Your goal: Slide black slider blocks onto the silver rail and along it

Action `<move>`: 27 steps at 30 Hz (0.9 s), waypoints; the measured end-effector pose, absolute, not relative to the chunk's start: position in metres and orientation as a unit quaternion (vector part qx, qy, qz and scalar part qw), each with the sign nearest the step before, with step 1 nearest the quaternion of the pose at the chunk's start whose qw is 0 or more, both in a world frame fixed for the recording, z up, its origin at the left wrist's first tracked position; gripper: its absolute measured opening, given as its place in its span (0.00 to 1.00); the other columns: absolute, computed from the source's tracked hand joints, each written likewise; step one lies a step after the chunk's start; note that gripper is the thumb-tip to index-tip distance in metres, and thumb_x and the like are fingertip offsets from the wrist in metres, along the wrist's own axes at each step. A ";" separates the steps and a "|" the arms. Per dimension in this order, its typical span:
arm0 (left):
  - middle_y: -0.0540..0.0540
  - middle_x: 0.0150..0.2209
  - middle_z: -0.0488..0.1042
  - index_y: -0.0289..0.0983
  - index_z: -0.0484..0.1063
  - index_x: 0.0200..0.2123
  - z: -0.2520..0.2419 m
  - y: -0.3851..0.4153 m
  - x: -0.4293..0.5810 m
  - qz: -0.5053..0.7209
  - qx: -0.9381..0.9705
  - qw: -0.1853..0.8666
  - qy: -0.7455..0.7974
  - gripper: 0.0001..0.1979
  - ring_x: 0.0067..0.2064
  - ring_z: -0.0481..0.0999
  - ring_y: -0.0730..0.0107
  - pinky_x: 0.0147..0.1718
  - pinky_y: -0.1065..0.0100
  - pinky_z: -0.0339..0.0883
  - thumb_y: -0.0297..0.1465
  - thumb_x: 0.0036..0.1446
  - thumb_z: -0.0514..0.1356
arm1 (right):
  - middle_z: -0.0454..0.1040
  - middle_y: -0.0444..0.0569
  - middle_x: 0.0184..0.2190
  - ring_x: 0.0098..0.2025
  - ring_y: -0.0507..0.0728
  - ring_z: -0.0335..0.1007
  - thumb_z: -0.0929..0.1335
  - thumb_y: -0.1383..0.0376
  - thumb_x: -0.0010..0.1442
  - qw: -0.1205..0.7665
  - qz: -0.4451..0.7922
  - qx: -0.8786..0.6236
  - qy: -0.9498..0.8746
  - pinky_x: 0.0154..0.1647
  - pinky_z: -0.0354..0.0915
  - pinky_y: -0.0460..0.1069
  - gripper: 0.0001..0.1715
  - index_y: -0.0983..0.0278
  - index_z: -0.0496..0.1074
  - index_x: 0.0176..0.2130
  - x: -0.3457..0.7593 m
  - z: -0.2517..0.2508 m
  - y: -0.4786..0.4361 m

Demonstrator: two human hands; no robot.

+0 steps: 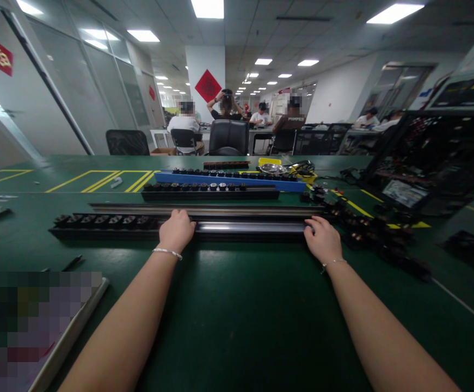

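A long dark metal rail (248, 227) lies crosswise on the green table (228, 316) in front of me. My left hand (176, 230) is closed over the rail left of its middle. My right hand (322, 238) grips the same rail near its right end. Left of my left hand the rail carries a row of small black parts (102, 220). A second bare rail (204, 209) lies just behind it.
Farther back lie a black rail with parts (210, 190) and a blue rail with parts (228, 177). Loose black parts (367, 231) are scattered to the right, beside a black rack (428, 158). A metal bowl (272, 168) sits at the back. Several people sit at desks beyond.
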State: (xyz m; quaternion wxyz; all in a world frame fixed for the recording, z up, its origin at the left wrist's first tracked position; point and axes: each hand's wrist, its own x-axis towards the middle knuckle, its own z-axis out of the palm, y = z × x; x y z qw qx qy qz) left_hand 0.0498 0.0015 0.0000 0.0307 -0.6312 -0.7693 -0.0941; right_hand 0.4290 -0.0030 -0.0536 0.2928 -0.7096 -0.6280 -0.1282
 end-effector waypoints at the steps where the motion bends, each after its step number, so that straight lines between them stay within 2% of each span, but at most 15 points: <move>1: 0.36 0.50 0.67 0.35 0.67 0.48 0.000 0.001 0.051 -0.094 -0.633 0.032 -0.768 0.19 0.47 0.73 0.54 0.42 0.60 0.67 0.39 0.58 0.51 | 0.70 0.54 0.50 0.50 0.61 0.66 0.58 0.64 0.57 0.292 -0.127 -0.710 -0.628 0.53 0.60 0.57 0.22 0.65 0.75 0.44 0.429 -0.054 -0.003; 27: 0.40 0.49 0.69 0.37 0.70 0.45 -0.005 0.002 0.062 -0.131 -0.653 0.024 -0.746 0.18 0.46 0.74 0.58 0.41 0.64 0.67 0.41 0.57 0.54 | 0.71 0.54 0.49 0.48 0.61 0.66 0.59 0.64 0.56 0.304 -0.136 -0.699 -0.633 0.51 0.61 0.57 0.21 0.65 0.75 0.43 0.430 -0.055 -0.002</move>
